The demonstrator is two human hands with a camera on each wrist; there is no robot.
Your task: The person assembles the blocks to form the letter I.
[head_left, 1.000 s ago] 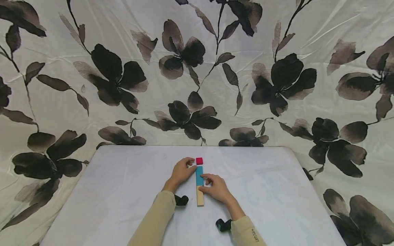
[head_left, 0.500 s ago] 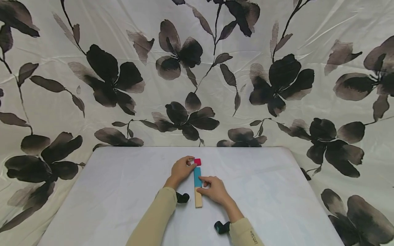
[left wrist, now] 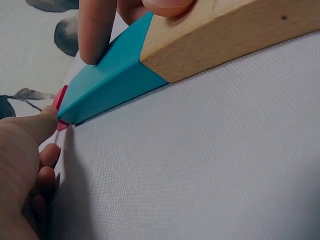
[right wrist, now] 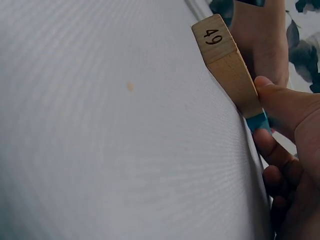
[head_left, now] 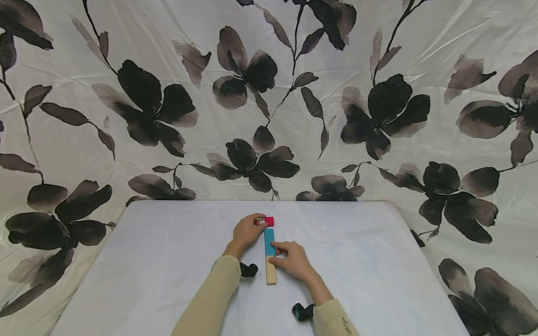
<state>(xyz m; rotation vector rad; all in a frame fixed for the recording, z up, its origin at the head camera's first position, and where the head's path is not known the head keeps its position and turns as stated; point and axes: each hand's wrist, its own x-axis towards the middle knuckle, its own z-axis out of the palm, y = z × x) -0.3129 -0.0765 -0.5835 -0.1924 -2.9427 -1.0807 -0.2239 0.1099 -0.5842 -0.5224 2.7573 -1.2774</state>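
Observation:
Near the table's far side, my left hand pinches a red cube at its left edge with thumb and fingertips. Just in front of the cube lies a blue block, end to end with a plain wooden block. My right hand comes from the right, its index finger touching the blue block and its thumb resting on the wooden one. The number 49 is printed on the near end of the wooden block. In the left wrist view the red cube is mostly hidden behind the blue block.
All of this stands on a white-covered table with rounded far corners. A pale cloth with dark flowers hangs behind it. Black wrist devices show below both hands.
The left thumb has shifted slightly left, from the blue block's far corner to the red cube's near corner. The blocks and right hand keep their arrangement, while the head view has swung slightly.

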